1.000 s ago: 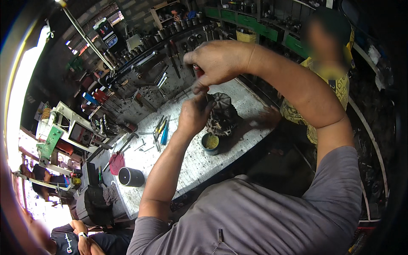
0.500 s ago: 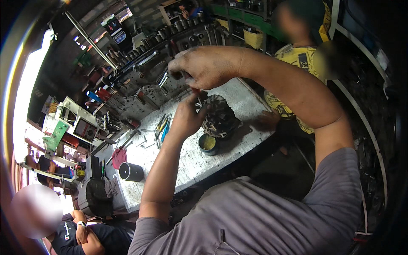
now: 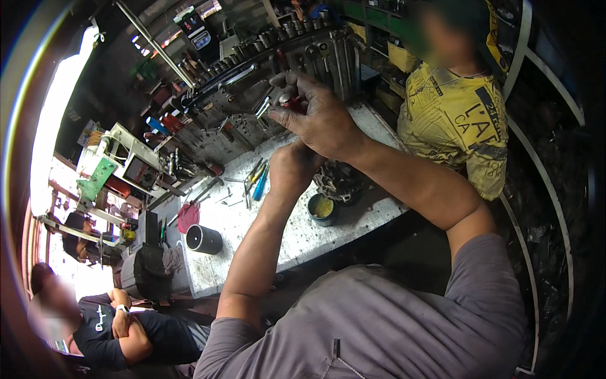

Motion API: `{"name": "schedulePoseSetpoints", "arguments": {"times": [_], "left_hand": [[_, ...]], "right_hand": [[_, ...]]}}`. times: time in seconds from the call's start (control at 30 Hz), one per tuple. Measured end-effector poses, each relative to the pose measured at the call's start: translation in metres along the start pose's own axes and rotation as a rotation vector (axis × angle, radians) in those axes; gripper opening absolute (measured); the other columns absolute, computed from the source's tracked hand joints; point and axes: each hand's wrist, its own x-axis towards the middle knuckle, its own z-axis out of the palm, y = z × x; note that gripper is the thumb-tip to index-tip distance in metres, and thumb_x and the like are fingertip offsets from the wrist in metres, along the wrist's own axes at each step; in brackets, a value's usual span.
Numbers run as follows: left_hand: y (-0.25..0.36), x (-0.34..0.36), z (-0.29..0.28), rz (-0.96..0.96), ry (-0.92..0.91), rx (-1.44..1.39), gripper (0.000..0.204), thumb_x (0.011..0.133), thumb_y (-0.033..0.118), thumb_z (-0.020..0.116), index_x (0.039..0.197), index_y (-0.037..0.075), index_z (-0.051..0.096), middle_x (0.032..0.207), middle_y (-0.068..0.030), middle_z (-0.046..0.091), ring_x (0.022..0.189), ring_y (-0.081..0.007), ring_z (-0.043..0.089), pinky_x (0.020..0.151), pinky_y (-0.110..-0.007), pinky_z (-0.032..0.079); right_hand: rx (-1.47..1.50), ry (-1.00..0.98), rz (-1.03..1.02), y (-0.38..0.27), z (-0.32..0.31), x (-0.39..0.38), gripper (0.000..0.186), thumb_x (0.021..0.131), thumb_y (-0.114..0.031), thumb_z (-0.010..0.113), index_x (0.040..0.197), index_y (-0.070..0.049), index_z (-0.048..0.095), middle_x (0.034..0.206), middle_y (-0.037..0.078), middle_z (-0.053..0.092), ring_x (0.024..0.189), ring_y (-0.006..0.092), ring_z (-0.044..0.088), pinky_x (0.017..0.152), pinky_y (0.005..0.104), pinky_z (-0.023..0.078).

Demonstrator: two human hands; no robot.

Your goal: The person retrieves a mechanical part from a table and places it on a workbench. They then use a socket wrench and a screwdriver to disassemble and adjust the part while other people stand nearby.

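On the pale workbench (image 3: 297,239): one dark metal assembly (image 3: 342,181), beside a round tin (image 3: 322,210). Near the assembly: right hand (image 3: 320,123), closed round a red-handled tool (image 3: 290,102); left hand (image 3: 291,167) just below, fingers hidden, grip cannot be told.

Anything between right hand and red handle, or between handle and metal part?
Nothing visible separates right hand and red handle. In this view, that hand and the left hand lie between handle and metal part.
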Motion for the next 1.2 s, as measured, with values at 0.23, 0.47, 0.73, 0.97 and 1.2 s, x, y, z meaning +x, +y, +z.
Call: {"name": "schedulePoseSetpoints", "arguments": {"times": [0.23,0.47,0.73,0.97,1.2], "left_hand": [[-0.011,0.001,0.005,0.004,-0.046,-0.259,0.024,0.090,0.017,0.075,0.104,-0.001,0.069,0.092,-0.0258,0.073,0.088,-0.0444,0.073,0.074,-0.047,0.057],[-0.018,0.001,0.009,0.195,-0.012,-0.335,0.020,0.091,0.012,0.072,0.107,0.000,0.069,0.094,-0.0265,0.073,0.092,-0.0461,0.071,0.078,-0.049,0.056],[-0.024,-0.004,0.024,-0.032,0.036,-0.071,0.030,0.083,0.024,0.084,0.097,0.002,0.070,0.090,-0.0200,0.072,0.084,-0.0403,0.071,0.076,-0.048,0.056],[-0.024,-0.048,0.065,-0.261,0.132,-0.303,0.021,0.088,0.008,0.080,0.106,0.000,0.075,0.100,-0.0139,0.075,0.089,-0.0265,0.075,0.081,-0.036,0.058],[-0.026,-0.055,0.076,-0.446,0.128,-0.512,0.028,0.087,0.006,0.084,0.111,-0.002,0.073,0.102,-0.0112,0.078,0.091,-0.0196,0.075,0.083,-0.033,0.059]], "right_hand": [[0.191,0.053,0.127,-0.002,0.005,-0.006,0.043,0.100,-0.014,0.072,0.140,-0.004,0.058,0.100,0.001,0.060,0.095,0.0091,0.057,0.088,0.0264,0.050],[-0.021,0.074,0.019,0.015,0.001,-0.007,0.058,0.091,-0.019,0.083,0.140,-0.002,0.056,0.098,0.006,0.062,0.091,0.0153,0.060,0.087,0.0310,0.053],[0.298,-0.099,0.135,0.020,-0.006,-0.003,0.043,0.100,-0.013,0.073,0.139,-0.003,0.059,0.098,0.003,0.064,0.092,0.0097,0.062,0.084,0.0267,0.053],[0.630,-0.034,0.073,0.012,-0.075,-0.008,0.050,0.110,-0.041,0.052,0.131,0.004,0.055,0.086,0.005,0.058,0.056,0.0076,0.052,0.050,0.0232,0.045],[0.569,0.021,0.093,0.034,-0.101,-0.026,0.042,0.113,-0.041,0.048,0.117,0.000,0.059,0.079,0.004,0.055,0.052,0.0074,0.047,0.048,0.0228,0.042]]}}
